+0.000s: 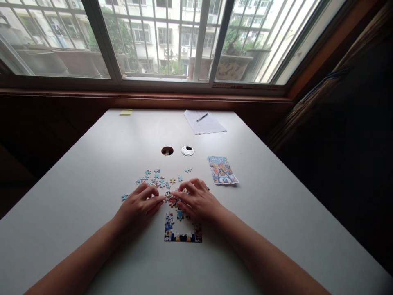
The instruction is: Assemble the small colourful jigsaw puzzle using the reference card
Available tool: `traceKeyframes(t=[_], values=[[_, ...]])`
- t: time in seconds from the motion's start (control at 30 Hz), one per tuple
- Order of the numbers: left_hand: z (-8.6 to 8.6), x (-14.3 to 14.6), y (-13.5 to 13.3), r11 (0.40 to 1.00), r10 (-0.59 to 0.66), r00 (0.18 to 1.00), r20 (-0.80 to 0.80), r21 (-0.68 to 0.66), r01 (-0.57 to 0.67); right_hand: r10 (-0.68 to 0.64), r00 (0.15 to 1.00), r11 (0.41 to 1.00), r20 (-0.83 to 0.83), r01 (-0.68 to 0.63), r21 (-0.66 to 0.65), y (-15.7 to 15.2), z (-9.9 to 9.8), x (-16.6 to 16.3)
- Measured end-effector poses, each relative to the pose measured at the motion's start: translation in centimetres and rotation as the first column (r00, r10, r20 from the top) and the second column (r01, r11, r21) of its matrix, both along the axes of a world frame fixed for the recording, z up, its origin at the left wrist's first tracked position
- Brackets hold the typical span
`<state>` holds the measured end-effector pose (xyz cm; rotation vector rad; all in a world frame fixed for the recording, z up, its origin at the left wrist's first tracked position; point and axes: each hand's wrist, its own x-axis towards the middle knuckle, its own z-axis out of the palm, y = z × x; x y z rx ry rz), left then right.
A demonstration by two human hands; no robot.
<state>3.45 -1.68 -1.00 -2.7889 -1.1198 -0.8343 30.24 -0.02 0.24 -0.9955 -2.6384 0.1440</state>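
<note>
**Blue, Yellow and Red Dot a White Tabletop**

Jigsaw pieces show pale blue, yellow and red; the puzzle border looks from here dark and many-coloured, with a black heart-like shape along its bottom. A blue-topped picture sheet teems with orange figures. The sticky note is yellow, the windowsill reddish brown.

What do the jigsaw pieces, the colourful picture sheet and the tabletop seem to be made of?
Jigsaw pieces: probably cardboard, judging by their printed faces and interlocking knobs. Picture sheet: likely thin printed paper, with an uneven lower edge. Tabletop: smooth and pale with a soft sheen, perhaps laminate, though painted wood is possible.
</note>
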Motion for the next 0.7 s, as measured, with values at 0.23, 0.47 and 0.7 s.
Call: traceKeyframes(t=[0.23,0.47,0.7], values=[[0.35,0.22,-0.17,0.999,-0.026,0.999,-0.024,0.017,0.027,0.043,0.999,0.999,0.005,-0.043,0.008,-0.11,-0.17,-0.2],[0.57,0.39,-0.25,0.999,-0.021,0.998,-0.062,0.026,0.022,0.048,0.999,0.999,0.004,-0.048,-0.004,-0.07,-0.19,-0.21],[0.52,0.53,-0.23,0.998,-0.023,0.996,-0.086,0.051,0.028,0.043,0.999,0.999,-0.006,-0.043,0.008,-0.05,-0.16,-0.21]])
